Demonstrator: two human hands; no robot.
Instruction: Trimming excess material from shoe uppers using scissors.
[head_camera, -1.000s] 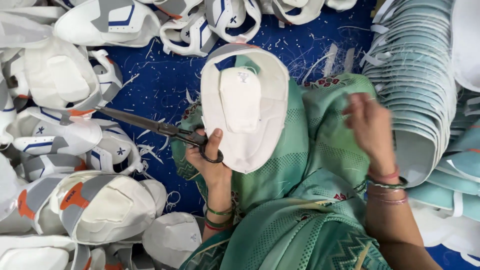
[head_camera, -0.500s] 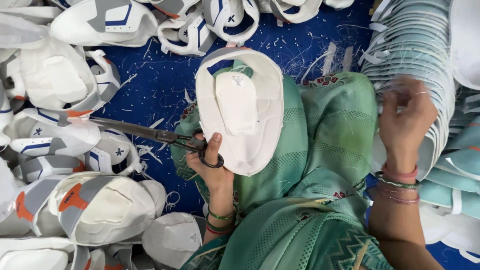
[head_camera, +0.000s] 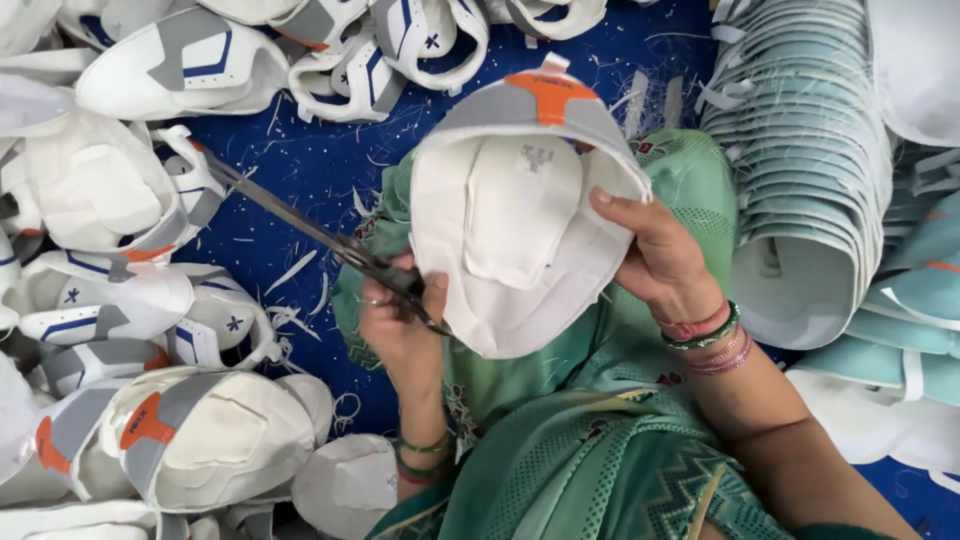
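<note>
A white shoe upper with grey panels and an orange tab rests over my green-clad lap. My right hand grips its right edge, thumb across the white lining. My left hand holds a pair of dark scissors by the handles, the long blades pointing up and to the left. The handle end touches the upper's lower left edge. Bangles circle both wrists.
Several white and grey shoe uppers with blue or orange marks pile on the left and along the top. A tall stack of pale green pieces leans at the right. Thread and trim scraps litter the blue floor cloth.
My right hand came back from the green stack and took the right edge of an upper. An orange-tabbed upper lies in my lap where a blue-marked one lay. The scissors tilted steeper.
</note>
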